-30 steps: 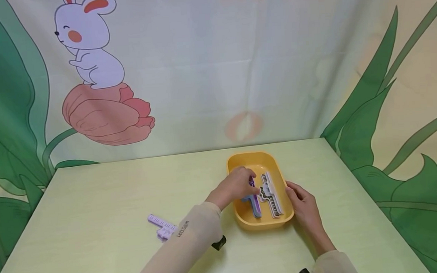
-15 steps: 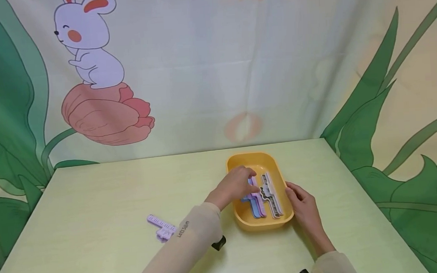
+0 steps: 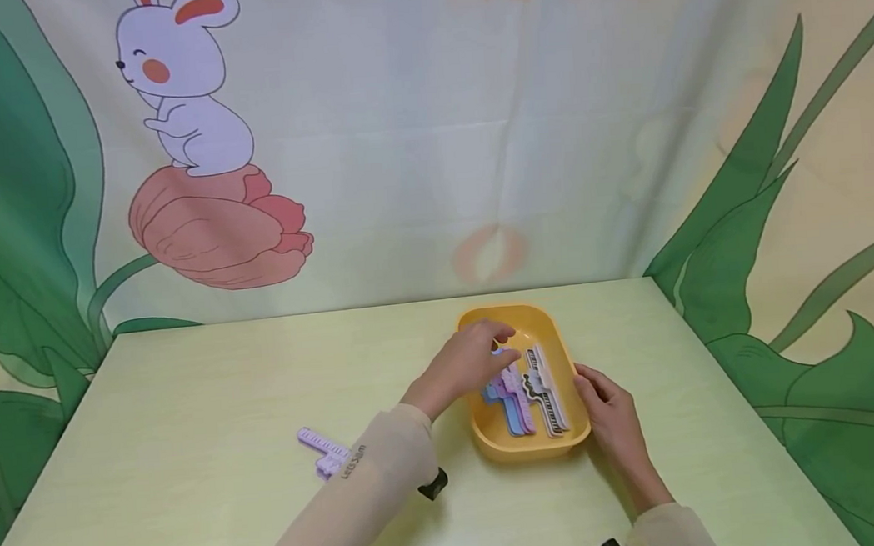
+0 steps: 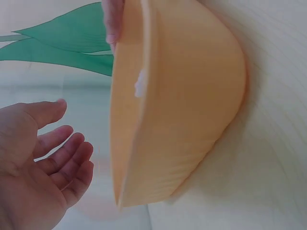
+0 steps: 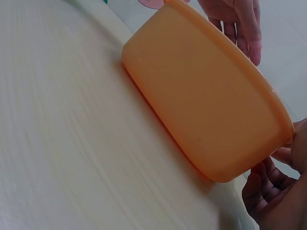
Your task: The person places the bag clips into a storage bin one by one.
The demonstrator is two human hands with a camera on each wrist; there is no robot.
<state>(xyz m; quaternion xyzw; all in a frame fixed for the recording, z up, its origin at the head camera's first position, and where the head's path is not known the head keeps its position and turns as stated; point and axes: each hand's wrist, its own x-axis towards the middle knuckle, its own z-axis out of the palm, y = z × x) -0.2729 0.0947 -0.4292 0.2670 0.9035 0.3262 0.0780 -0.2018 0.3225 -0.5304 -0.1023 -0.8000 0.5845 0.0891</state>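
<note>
A yellow plastic bin (image 3: 523, 451) stands on the table, holding several long flat pieces with a shaped bulge midway, like clips. Blue and pink-lilac ones (image 3: 517, 397) lie at its left. Beside them are black-and-white striped ones (image 3: 542, 400), patterned like piano keys. Over the bin's left side hovers my left hand (image 3: 468, 363), thumb and fingers apart with nothing between them, as the left wrist view also shows. My right hand (image 3: 611, 408) grips the bin's right rim. In the right wrist view, its fingers (image 5: 268, 187) curl at the bin's end, partly hidden.
A similar lilac piece (image 3: 324, 453) lies on the table (image 3: 192, 438) to the left, partly covered by my left sleeve (image 3: 360, 495). Behind the table's far edge hangs a printed curtain (image 3: 369, 143) with a rabbit and leaves.
My left hand has let go of the pink-lilac piece, which now rests beside the blue one, and has risen slightly away from it. My right hand has stayed on the rim.
</note>
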